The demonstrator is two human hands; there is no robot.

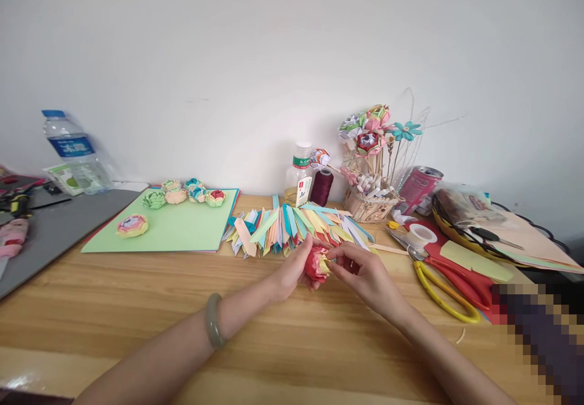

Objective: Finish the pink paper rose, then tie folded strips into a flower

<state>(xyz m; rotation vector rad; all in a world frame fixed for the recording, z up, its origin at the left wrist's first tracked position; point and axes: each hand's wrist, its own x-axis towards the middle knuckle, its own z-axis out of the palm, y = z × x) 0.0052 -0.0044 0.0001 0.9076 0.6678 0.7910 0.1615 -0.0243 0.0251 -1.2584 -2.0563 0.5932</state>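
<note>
Hands meet just in front of the fan of folded paper strips (296, 225) (low over the counter (137, 308)), left hand (292, 271) cupping the red paper flower (317, 265), right hand (362, 271) pinching its yellow petal from the right.

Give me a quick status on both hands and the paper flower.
Left hand and right hand both closed on the red paper flower, above the wooden table. Folded paper strips lie just behind. Nothing between hands and flower.

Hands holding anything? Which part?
Both hold one small red and yellow folded paper flower: left hand cups its left side, right hand pinches a petal on its right edge, above the wooden table.
</note>
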